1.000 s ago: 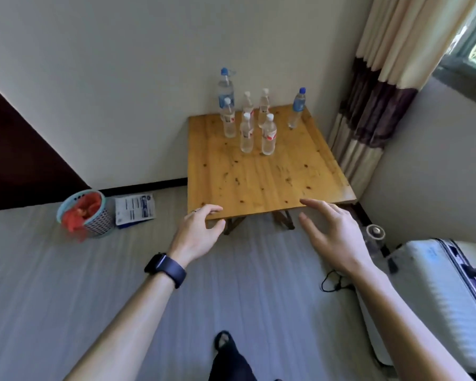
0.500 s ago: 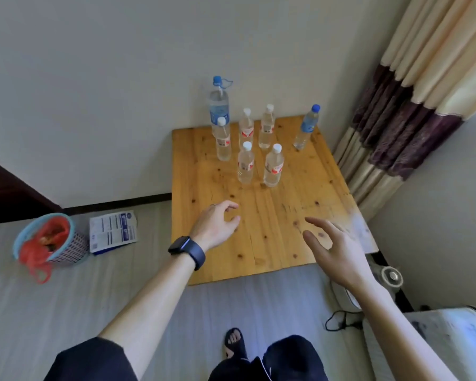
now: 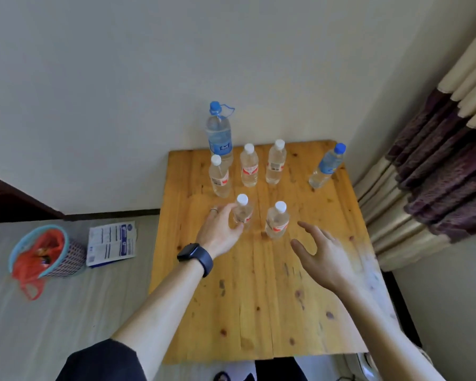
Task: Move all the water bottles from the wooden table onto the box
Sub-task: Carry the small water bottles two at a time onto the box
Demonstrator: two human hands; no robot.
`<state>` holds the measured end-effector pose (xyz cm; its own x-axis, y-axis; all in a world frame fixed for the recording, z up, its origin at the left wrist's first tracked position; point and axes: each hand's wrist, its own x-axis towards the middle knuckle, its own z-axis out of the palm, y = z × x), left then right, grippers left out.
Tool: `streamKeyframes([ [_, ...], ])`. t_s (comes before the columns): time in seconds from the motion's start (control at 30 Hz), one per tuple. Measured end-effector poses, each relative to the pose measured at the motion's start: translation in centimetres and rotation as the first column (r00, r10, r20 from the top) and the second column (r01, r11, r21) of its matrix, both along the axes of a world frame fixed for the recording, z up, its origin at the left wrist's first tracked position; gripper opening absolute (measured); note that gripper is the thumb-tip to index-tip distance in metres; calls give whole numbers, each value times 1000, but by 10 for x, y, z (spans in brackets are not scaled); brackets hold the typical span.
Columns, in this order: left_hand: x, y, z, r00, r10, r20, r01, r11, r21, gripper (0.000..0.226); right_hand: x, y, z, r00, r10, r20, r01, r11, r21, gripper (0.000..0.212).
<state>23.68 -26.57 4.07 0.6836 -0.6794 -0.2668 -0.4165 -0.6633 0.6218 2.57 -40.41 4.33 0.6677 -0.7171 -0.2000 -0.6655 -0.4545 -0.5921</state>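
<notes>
Several clear water bottles stand upright on the wooden table [image 3: 259,298]. My left hand [image 3: 220,229], with a dark watch on its wrist, curls round the front-left white-capped bottle [image 3: 243,211], thumb at its near side. The front-right white-capped bottle [image 3: 277,220] stands just beyond my right hand [image 3: 322,254], whose spread fingers do not touch it. Behind them stands a row of three white-capped bottles [image 3: 249,169]. A tall blue-capped bottle [image 3: 219,133] is by the wall, and a smaller blue-capped one [image 3: 326,166] at the far right. No box is in view.
The table stands in a corner, with the wall behind it and a curtain [image 3: 437,174] to its right. On the floor to the left are a small basket with a red bag [image 3: 44,251] and a printed packet [image 3: 112,243]. A white object [image 3: 364,364] shows under the table's near right corner.
I have stepped closer to the table. My left hand has reached forward to the front-left bottle and closed round it. My right hand has moved up towards the front-right bottle.
</notes>
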Motion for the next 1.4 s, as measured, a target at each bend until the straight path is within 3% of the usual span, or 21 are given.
streamKeyframes([
  [0.27,29,-60,-36,993,108,-43,-105,992,71,58,78,-61,-33,992,124,-32,-121,989,82,61],
  [0.43,34,-75,-54,993,92,-69,-87,994,72,40,93,-72,-67,982,156,-103,-134,971,196,63],
  [0.57,37,-79,-54,988,150,-22,-150,989,6,20,94,-67,-78,994,99,-47,-86,970,226,47],
  [0.77,54,-62,-45,996,-71,47,63,987,147,23,90,-53,-80,1000,-11,19,6,971,238,34],
  [0.9,53,-39,-38,985,-172,22,166,973,159,22,74,-33,-86,992,-120,41,104,957,272,31],
  [1.13,31,1,-43,966,-255,-38,258,959,121,23,54,10,-91,987,-157,21,143,941,308,27],
  [1.4,17,12,-56,967,-232,-105,239,969,63,40,59,24,-94,993,-117,15,112,974,196,33],
])
